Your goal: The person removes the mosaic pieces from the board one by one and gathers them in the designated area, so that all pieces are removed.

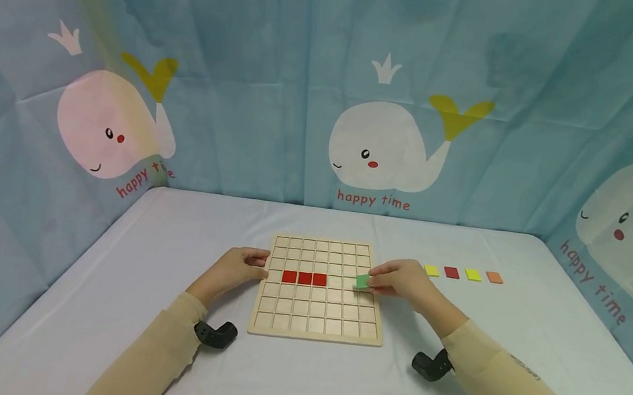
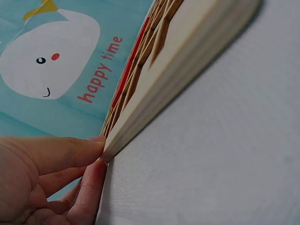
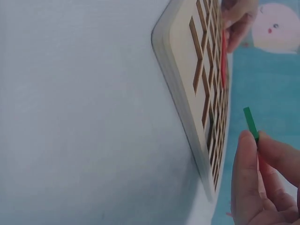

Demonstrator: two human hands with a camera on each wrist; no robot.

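Note:
A square wooden grid board [image 1: 315, 329] lies on the white table with three red square tiles [image 1: 304, 278] side by side in one row. My left hand [image 1: 231, 273] is at its left edge; in the left wrist view the thumb and a finger [image 2: 89, 187] touch the board's rim. Over the right-hand columns, my right hand [image 1: 401, 279] pinches a green square tile [image 1: 362, 281] between thumb and fingertips. The right wrist view shows this green tile [image 3: 251, 121] edge-on, held above the board surface.
Right of the board lie a yellow tile [image 1: 431, 271], a dark red tile [image 1: 451, 273], another yellow tile [image 1: 473, 275] and an orange tile [image 1: 494, 277] in a row. A blue whale-print curtain [image 1: 241, 135] hangs behind the table [image 1: 328, 390].

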